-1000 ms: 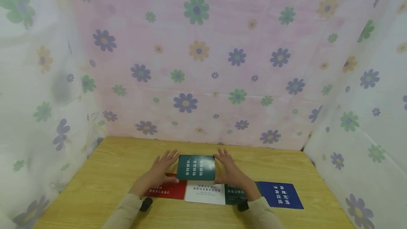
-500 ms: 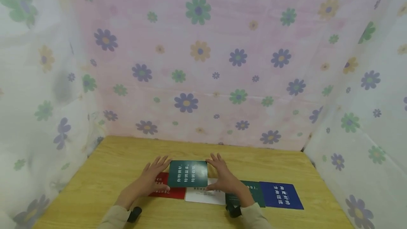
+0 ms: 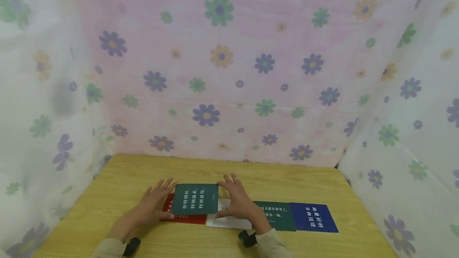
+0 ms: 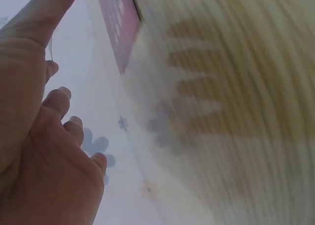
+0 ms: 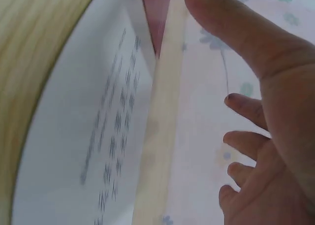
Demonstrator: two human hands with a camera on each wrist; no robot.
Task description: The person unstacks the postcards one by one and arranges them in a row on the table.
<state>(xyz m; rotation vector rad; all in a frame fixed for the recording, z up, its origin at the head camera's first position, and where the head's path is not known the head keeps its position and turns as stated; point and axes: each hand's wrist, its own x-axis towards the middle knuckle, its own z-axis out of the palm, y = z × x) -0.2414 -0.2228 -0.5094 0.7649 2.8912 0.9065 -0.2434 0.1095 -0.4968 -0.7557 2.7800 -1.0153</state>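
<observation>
A dark green card (image 3: 196, 199) with white printed characters is held up above the table, between both hands. My left hand (image 3: 148, 206) pinches its left side by the corners with thumb and forefinger, other fingers spread. On the opposite side my right hand (image 3: 237, 203) pinches the corners the same way. Under the held card lie a red card (image 3: 188, 219), partly covered, and a white card (image 3: 227, 223), partly behind the right hand. The left wrist view shows the red card (image 4: 119, 23) beyond the left hand; printed lines show on the white card (image 5: 83, 112) in the right wrist view.
A second green card (image 3: 279, 215) and a blue card (image 3: 314, 218) continue the row on the right. The wood-grain table (image 3: 279, 180) ends at a flowered cloth wall (image 3: 240, 102), with similar cloth on both sides. Dark wrist devices sit below each hand.
Both hands have moved left and slightly nearer with the held green card, from above the white card to mostly above the red one. More of the table's green card now shows.
</observation>
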